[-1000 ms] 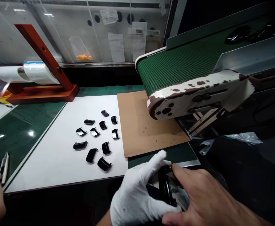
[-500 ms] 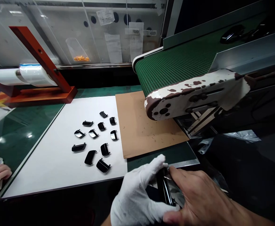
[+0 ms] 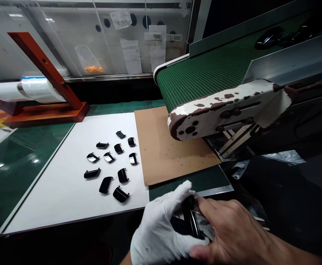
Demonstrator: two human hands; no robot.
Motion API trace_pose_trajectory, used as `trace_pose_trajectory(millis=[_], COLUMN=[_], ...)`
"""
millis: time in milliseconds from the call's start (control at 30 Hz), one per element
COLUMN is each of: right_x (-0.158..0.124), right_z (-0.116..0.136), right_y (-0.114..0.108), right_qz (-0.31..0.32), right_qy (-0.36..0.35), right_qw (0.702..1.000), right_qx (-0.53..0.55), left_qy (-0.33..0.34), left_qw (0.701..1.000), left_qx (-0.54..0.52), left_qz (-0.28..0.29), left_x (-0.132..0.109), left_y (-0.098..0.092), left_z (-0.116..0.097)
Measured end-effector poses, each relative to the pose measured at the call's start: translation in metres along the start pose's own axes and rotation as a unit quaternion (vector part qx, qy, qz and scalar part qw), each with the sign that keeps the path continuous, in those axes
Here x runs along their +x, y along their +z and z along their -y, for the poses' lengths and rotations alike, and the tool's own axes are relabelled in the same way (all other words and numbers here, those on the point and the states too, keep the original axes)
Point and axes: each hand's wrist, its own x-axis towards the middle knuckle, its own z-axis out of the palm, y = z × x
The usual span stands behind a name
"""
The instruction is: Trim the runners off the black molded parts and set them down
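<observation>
My left hand (image 3: pixel 161 224), in a white glove, is closed around a glossy black plastic part (image 3: pixel 190 220) just off the table's front edge. My bare right hand (image 3: pixel 229 228) grips the same part from the right, its thumb low and its fingers at the top end. Much of the part is hidden between the two hands. To the left, several small glossy black plastic pieces (image 3: pixel 121 194) with little pegs lie apart from one another on a white sheet (image 3: pixel 58 191).
A cardboard sheet (image 3: pixel 161 147) with small dark curled scraps lies beside the white one. Above it juts the end of a green conveyor belt (image 3: pixel 205 77) carrying black parts (image 3: pixel 268 38). A red-brown stand (image 3: pixel 50 114) holds film rolls (image 3: pixel 39 89) at the back left.
The other person's hand at the far left edge has gone out of view, with the pale item near it. My hands keep their grip on the black part, with little shift.
</observation>
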Motion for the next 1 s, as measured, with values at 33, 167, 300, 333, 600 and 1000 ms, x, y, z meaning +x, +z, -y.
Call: trace_pose_trajectory(millis=[33, 167, 300, 333, 600, 1000], right_x=[-0.0002, -0.0012, -0.0017, -0.0018, -0.0034, -0.0004], right_z=[-0.0001, -0.0004, -0.0002, -0.0001, -0.001, -0.0007], right_y=[-0.0001, 0.0006, 0.0013, 0.0013, 0.0003, -0.0028], right_qz=[-0.005, -0.022, -0.028, -0.031, -0.039, -0.093], right_qy=[-0.002, -0.009, -0.015, -0.016, -0.044, -0.084], right_qw=[1.0, 1.0, 0.999, 0.999, 0.996, 0.992], right_qx=[-0.004, -0.017, -0.028, -0.031, -0.06, -0.023], left_qy=[0.002, -0.001, -0.011, -0.011, -0.039, -0.102], left_qw=[1.0, 1.0, 1.0, 1.0, 0.999, 0.988], left_qx=[-0.001, -0.008, -0.011, -0.01, 0.001, -0.12], left_qz=[-0.001, -0.002, -0.003, -0.003, 0.004, -0.005], left_x=[0.0001, -0.0002, -0.0006, -0.0005, 0.0028, 0.0016], left_y=[0.0001, 0.0012, 0.0023, 0.0023, 0.0031, 0.0064], left_z=[0.0, 0.0003, 0.0007, 0.0008, -0.002, 0.0007])
